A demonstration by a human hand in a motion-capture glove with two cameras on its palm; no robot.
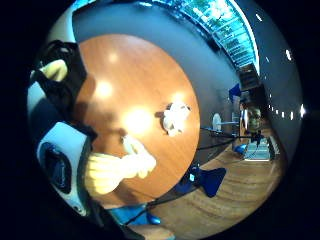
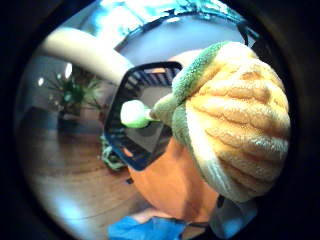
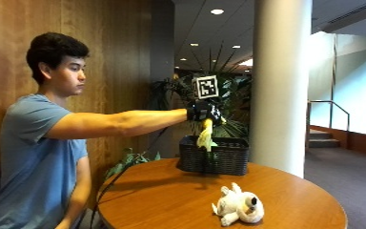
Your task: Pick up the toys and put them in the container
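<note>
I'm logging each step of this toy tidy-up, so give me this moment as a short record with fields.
hand: gloved right hand grips the yellow plush toy, arm stretched out
held toy position: hanging above the black basket, not yet inside
basket: at the far edge of the round wooden table
left on table: white plush toy, lying near the front edge
task status: one toy being carried, one untouched
</note>
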